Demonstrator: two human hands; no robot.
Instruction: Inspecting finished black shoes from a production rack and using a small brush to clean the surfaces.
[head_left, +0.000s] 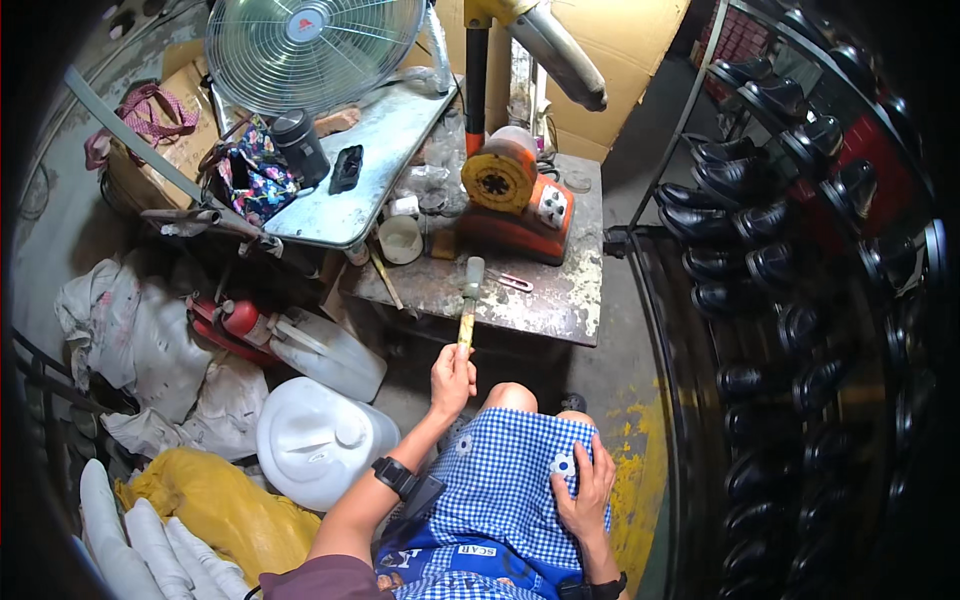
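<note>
My left hand (454,380) is closed round the yellowish handle of a short tool with a blunt pale-grey head (474,272). Whether it is a hammer or a brush, I cannot tell. Its head shows over the front part of a worn workbench (540,318). Close to that head, a small pair of snips (514,283) with reddish edges lies on the bench. My right hand (587,487) rests on the blue-and-white checked apron (500,460) over my thigh, its fingers apart and holding nothing. Behind the snips stands an orange machine (530,225) with a round yellow wheel (497,184).
A white tub (400,240) sits on the bench's left. Left of it, a metal table (345,215) carries a fan (310,45), a floral bag (255,175) and a dark cup (299,145). White jugs (320,440) stand below. Racks of black shoes (735,180) line the right.
</note>
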